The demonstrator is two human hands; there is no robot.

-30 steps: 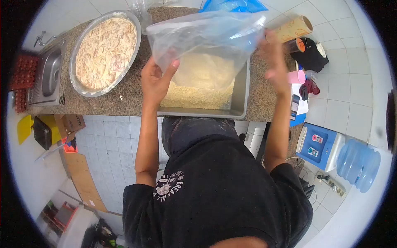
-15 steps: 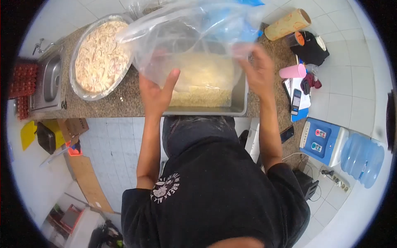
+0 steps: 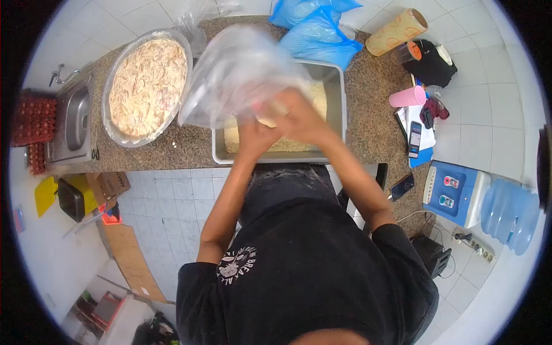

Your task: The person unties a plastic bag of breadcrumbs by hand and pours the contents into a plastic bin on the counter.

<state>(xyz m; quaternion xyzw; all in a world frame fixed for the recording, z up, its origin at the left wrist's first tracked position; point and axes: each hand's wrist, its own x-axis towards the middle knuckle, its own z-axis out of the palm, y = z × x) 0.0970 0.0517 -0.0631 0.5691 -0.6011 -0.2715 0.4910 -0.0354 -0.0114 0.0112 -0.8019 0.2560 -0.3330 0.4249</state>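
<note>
A clear plastic bag [image 3: 236, 72], blurred by motion, is bunched between my hands above a grey rectangular tub [image 3: 342, 103]. Pale yellow crumbs [image 3: 318, 103] lie in the tub, partly hidden by the bag and my hands. My left hand [image 3: 256, 135] is closed on the bag's lower edge, over the tub's front left part. Right beside it, my right hand [image 3: 302, 118] is closed on the bag too, its fingertips blurred. Left of the tub stands a round metal bowl [image 3: 107, 118] of pieces in creamy batter [image 3: 150, 86].
Blue plastic bags [image 3: 322, 37] sit behind the tub. On the right are a wrap roll [image 3: 397, 33], a pink cup [image 3: 407, 97], a phone [image 3: 414, 138] on papers and another phone [image 3: 402, 187]. A sink [image 3: 75, 118] and egg trays [image 3: 34, 118] are at left.
Both hands have come together at the middle of the tub. The bag, spread wide earlier, is now gathered and shifted left, uncovering the blue bags and the tub's back right part.
</note>
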